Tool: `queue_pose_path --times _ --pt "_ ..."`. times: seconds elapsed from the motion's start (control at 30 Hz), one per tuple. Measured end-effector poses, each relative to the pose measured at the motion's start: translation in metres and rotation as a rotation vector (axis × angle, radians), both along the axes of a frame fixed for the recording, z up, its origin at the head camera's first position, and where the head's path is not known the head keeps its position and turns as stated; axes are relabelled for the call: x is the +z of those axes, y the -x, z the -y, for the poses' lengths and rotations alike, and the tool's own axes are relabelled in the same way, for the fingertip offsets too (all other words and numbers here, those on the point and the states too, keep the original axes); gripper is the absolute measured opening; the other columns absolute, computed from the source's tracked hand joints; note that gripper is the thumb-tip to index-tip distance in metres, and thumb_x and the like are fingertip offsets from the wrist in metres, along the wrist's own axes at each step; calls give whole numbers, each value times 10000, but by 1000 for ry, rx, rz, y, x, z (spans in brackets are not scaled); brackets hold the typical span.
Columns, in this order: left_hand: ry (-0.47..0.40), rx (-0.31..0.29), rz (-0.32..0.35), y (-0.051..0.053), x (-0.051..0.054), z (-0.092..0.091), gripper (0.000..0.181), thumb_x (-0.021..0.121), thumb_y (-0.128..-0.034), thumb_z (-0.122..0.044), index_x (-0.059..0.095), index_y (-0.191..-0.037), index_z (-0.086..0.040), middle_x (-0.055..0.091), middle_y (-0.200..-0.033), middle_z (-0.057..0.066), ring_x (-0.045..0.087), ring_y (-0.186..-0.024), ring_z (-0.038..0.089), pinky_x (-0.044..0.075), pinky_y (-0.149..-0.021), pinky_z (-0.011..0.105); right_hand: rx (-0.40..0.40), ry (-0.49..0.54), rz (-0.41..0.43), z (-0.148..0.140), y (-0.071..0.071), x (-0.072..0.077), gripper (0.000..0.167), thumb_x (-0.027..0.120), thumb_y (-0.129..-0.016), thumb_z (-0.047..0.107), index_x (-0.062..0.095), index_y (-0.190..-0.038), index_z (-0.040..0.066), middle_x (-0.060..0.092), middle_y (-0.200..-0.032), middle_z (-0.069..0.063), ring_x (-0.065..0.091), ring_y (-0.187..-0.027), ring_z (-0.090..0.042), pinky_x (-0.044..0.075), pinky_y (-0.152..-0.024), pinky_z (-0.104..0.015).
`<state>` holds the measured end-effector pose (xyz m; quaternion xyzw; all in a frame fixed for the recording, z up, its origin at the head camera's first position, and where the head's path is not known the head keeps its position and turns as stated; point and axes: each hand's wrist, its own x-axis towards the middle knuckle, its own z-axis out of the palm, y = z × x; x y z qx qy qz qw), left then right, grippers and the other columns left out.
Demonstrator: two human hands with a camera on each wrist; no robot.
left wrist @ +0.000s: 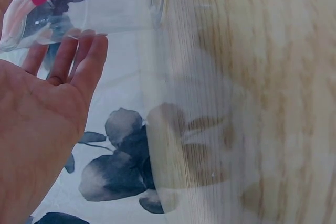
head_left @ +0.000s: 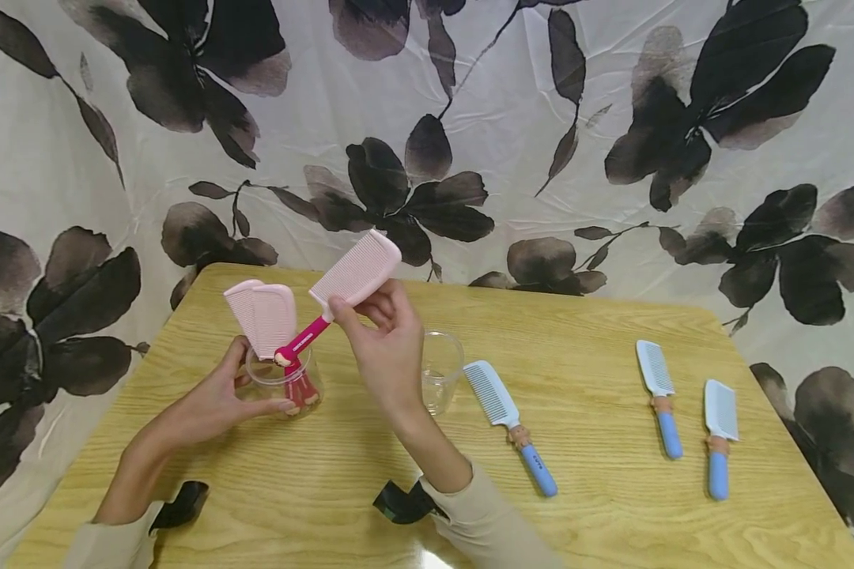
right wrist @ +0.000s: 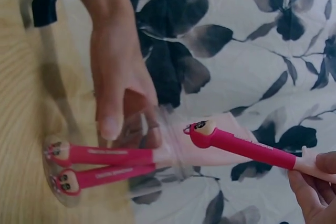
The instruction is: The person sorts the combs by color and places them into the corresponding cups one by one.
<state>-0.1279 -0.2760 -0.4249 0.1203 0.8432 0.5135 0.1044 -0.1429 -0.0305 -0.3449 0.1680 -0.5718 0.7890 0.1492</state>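
My left hand (head_left: 213, 399) grips a clear plastic cup (head_left: 311, 371) on the left of the table, thumb on the near side and fingers on the far side. Inside the cup stand two pink combs (head_left: 273, 316), teeth up, their magenta handles (right wrist: 113, 156) at the bottom. With thumb and fingers, my right hand (head_left: 384, 344) pinches a third pink comb (head_left: 356, 269) low on its toothed part. That comb slants, its handle's round figure end (right wrist: 202, 134) over the cup's mouth. In the left wrist view, fingertips (left wrist: 84, 34) touch the cup's wall.
A second clear cup (head_left: 441, 359) stands behind my right wrist. Right of it lies a blue comb (head_left: 512, 427). Two more blue combs, one (head_left: 658, 399) beside the other (head_left: 719, 438), lie near the right edge of the wooden table (head_left: 598, 514). A flowered cloth (head_left: 512, 158) hangs behind.
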Motion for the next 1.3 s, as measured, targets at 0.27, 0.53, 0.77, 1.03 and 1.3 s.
queue_pose_path --times 0.27,0.53,0.77,1.03,1.3 --pt "-5 -14 -27 1 0 0 1016 842 -875 -180 101 -1562 -81 250 -1578 209 247 -1462 485 233 -1101 778 27 -87 10 22 -1 -12 305 755 -902 -43 591 -1153 -99 703 -1071 -258 712 -952 -193 622 -818 -330" --pt "-9 -18 -13 0 -1 0 977 833 -884 -170 115 -1542 -95 252 -1530 185 252 -1455 475 230 -1086 798 102 -194 -3 33 -5 -24 252 756 -910 -29 575 -1077 -77 722 -1079 -239 731 -994 -197 613 -801 -267" --pt "-30 -36 -23 -1 -1 -2 969 823 -892 -145 114 -1550 -83 247 -1546 180 289 -1442 458 281 -1100 749 144 -361 -22 35 -6 -32 198 764 -918 15 600 -1012 -41 732 -1054 -208 740 -967 -185 593 -798 -203" --pt "-20 -42 -43 0 -1 -1 1041 814 -901 -134 57 -1610 -217 254 -1563 133 338 -1417 420 374 -1094 635 38 -769 -219 35 -4 -36 199 817 -889 121 682 -1010 39 756 -940 -41 693 -856 -39 544 -757 -107" --pt "-33 -44 -23 -1 1 0 974 810 -903 -123 91 -1559 -107 276 -1502 189 312 -1415 462 285 -1068 780 109 -785 -230 29 -4 -38 283 807 -899 127 689 -1129 10 734 -993 -53 679 -897 -42 508 -775 -70"
